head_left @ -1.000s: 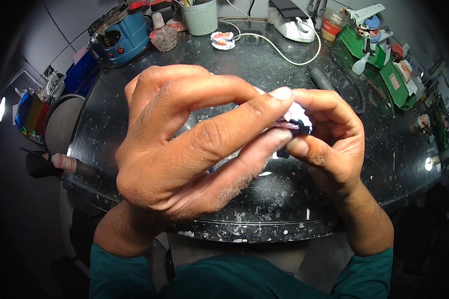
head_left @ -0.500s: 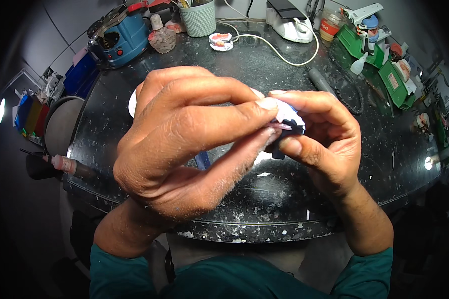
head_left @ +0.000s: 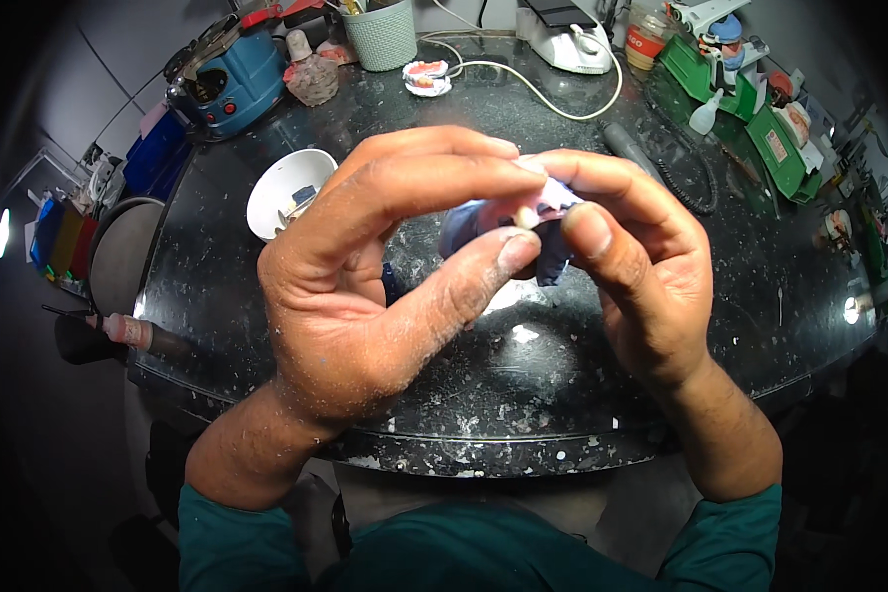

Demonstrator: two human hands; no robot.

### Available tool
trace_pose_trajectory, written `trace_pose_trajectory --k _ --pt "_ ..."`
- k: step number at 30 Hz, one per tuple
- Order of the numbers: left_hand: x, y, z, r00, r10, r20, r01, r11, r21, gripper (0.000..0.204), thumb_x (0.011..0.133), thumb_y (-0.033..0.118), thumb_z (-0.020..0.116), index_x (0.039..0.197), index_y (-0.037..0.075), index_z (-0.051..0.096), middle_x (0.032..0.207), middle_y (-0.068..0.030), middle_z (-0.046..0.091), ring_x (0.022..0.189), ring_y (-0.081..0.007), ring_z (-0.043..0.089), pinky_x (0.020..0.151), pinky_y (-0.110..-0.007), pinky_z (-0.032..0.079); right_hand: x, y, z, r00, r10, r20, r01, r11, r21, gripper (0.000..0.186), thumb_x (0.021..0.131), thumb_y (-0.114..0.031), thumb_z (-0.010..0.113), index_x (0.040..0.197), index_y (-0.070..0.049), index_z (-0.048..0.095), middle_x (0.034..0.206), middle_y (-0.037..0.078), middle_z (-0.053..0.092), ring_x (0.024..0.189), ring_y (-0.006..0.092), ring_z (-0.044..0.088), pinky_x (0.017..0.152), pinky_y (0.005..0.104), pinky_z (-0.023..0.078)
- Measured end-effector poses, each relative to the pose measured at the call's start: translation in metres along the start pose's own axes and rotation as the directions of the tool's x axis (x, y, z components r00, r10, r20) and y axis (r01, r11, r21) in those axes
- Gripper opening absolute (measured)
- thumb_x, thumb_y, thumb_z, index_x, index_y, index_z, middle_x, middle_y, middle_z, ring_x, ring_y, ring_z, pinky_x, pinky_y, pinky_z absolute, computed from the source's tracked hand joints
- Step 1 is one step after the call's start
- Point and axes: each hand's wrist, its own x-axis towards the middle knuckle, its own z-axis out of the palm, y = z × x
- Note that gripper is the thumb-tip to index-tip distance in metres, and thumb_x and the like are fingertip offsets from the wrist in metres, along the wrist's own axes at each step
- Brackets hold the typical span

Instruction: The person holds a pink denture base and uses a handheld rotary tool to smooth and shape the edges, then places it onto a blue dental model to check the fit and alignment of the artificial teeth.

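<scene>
Both my hands hold a small dental model (head_left: 553, 261) up over the middle of the bench. It is dark blue and lilac, with a pinkish part and a pale tooth showing; fingers hide much of it. My left hand (head_left: 331, 331) grips its left side between thumb and fingertips, the thumb just under the tooth. On the other side, the thumb and fingers of my right hand (head_left: 651, 276) close on the model. Left of my left hand stands a white bowl (head_left: 263, 197) with a dark blue piece and a metal tool in it.
A black, speckled bench (head_left: 523, 395) curves around me. At the back are a blue machine (head_left: 229, 99), a glass bottle (head_left: 313, 79), a light green basket (head_left: 383, 39), a pink-and-white dental cast (head_left: 427, 79) and a white device (head_left: 567, 47). Green trays (head_left: 784, 158) sit at right.
My left hand has shifted left and opened its arc, uncovering the white bowl. The model has turned between my fingers, and its pale tooth and left blue side now show.
</scene>
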Motion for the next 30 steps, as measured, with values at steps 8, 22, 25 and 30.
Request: trace_pose_trajectory --k 8,22,25,30 --pt "0.0 0.007 0.004 0.995 -0.099 -0.024 0.096 0.988 -0.12 0.035 0.082 0.002 0.066 0.116 -0.004 0.062 0.124 -0.0228 0.058 0.117 -0.0257 0.056 0.103 -0.038 0.042 -0.001 -0.002 0.0 0.991 -0.135 0.011 0.135 0.989 -0.068 0.041 0.093 -0.017 0.066 0.124 0.008 0.056 0.116 0.015 0.064 0.104 0.0196 0.064 0.093 0.0325 0.051" --pt "0.001 0.012 0.01 0.916 -0.394 -0.072 0.361 0.89 -0.279 0.062 0.08 0.022 0.067 0.133 -0.006 0.051 0.131 -0.0205 0.057 0.121 -0.0262 0.057 0.108 -0.041 0.04 -0.001 0.001 -0.001 0.979 -0.203 0.026 0.204 0.977 -0.069 0.039 0.09 -0.013 0.07 0.121 0.007 0.059 0.119 0.016 0.063 0.108 0.0193 0.062 0.096 0.0333 0.049" --pt "0.003 0.013 0.016 0.881 -0.472 0.014 0.438 0.805 -0.401 0.078 0.08 0.033 0.067 0.14 -0.01 0.042 0.131 -0.0225 0.057 0.121 -0.0286 0.057 0.108 -0.042 0.041 -0.003 0.002 0.001 0.98 -0.197 0.035 0.198 0.98 -0.033 0.038 0.09 -0.012 0.071 0.121 0.007 0.06 0.12 0.017 0.064 0.109 0.0199 0.062 0.096 0.0339 0.049" --pt "0.003 0.015 0.014 0.822 -0.555 0.128 0.551 0.716 -0.429 0.082 0.08 0.04 0.064 0.138 -0.014 0.043 0.131 -0.0257 0.056 0.122 -0.0305 0.057 0.109 -0.041 0.04 -0.003 0.003 0.001 0.984 -0.172 0.05 0.171 0.985 0.018 0.036 0.089 -0.009 0.07 0.12 0.008 0.061 0.119 0.017 0.065 0.106 0.0201 0.064 0.094 0.0336 0.051"
